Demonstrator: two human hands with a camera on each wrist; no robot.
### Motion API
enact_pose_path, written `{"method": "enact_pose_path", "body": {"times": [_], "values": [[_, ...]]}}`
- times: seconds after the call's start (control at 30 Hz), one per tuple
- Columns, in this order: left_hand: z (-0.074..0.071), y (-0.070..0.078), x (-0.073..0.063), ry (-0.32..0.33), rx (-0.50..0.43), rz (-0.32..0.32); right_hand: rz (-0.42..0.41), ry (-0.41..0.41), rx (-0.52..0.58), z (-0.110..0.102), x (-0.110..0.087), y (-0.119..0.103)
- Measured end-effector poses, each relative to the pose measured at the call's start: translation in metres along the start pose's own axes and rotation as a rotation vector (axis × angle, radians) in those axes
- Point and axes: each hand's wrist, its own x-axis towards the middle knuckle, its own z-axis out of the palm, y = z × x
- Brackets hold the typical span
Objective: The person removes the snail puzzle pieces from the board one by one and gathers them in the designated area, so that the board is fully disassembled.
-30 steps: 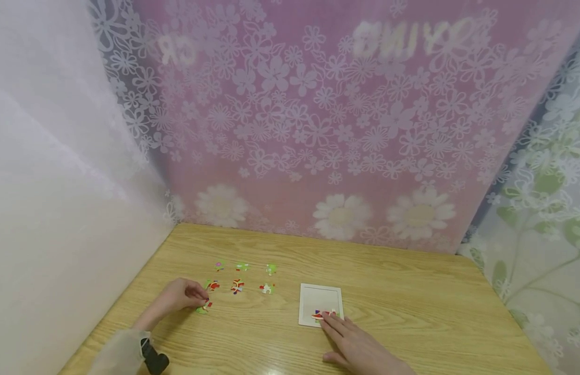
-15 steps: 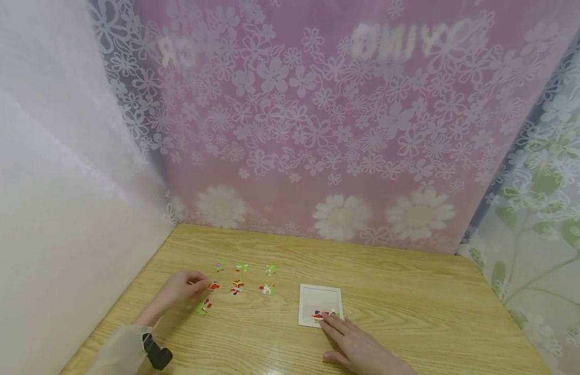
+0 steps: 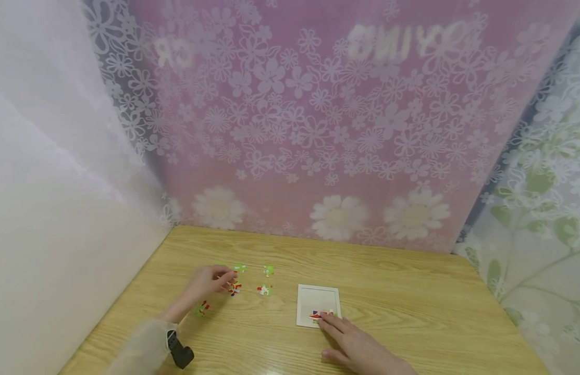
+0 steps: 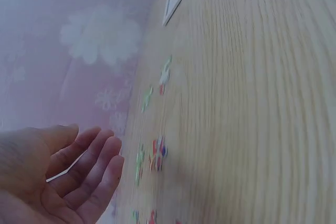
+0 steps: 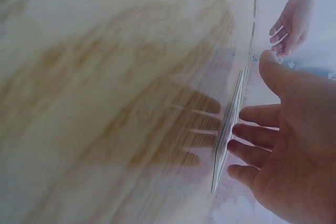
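Over the left-hand puzzle pieces hovers my left hand [image 3: 210, 281], fingers relaxed and slightly bent; the left wrist view shows nothing held in that hand [image 4: 79, 177]. A red, yellow and blue puzzle piece [image 3: 235, 288] lies just by its fingertips. Behind it is a green piece [image 3: 241, 268], partly beside the fingers. My right hand [image 3: 357, 341] rests with straight fingers on the near edge of a white puzzle tray [image 3: 320, 287]. Its fingertips touch the colourful pieces [image 3: 314, 315] lying along the tray's near side, partly covering them.
To the right of the left hand lie a white-and-red piece [image 3: 264, 290] and a green-and-white piece [image 3: 269, 271]. A green-and-red piece [image 3: 202, 309] is nearer me on the left. The wooden table [image 3: 402, 291] meets a flowered curtain [image 3: 290, 156] behind.
My left hand has moved right and away from the leftmost pieces, now covering some of them from view. The right hand stays on the tray.
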Motion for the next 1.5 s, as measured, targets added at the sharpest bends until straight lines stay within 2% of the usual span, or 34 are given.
{"method": "enact_pose_path", "body": {"times": [0.2, 0.37, 0.63, 0.87, 1.1, 1.23, 1.5], "values": [[0.023, 0.012, 0.013, -0.056, 0.016, 0.089, -0.035, 0.077, -0.049, -0.001, -0.003, 0.003], [0.042, 0.026, 0.019, -0.112, -0.008, 0.108, -0.017, 0.108, -0.076, 0.0, -0.009, 0.009], [0.069, 0.042, 0.03, -0.169, -0.023, 0.15, 0.01, 0.063, -0.094, -0.002, -0.016, 0.015], [0.089, 0.055, 0.041, -0.174, -0.026, 0.163, 0.05, -0.015, -0.078, -0.004, -0.017, 0.016], [0.111, 0.065, 0.049, -0.227, -0.082, 0.163, 0.076, -0.051, -0.066, -0.003, -0.016, 0.016], [0.126, 0.068, 0.053, -0.26, -0.093, 0.158, 0.082, -0.057, -0.068, -0.005, -0.016, 0.014], [0.152, 0.069, 0.054, -0.293, -0.039, 0.175, 0.062, -0.026, -0.107, -0.004, -0.016, 0.012]]}}
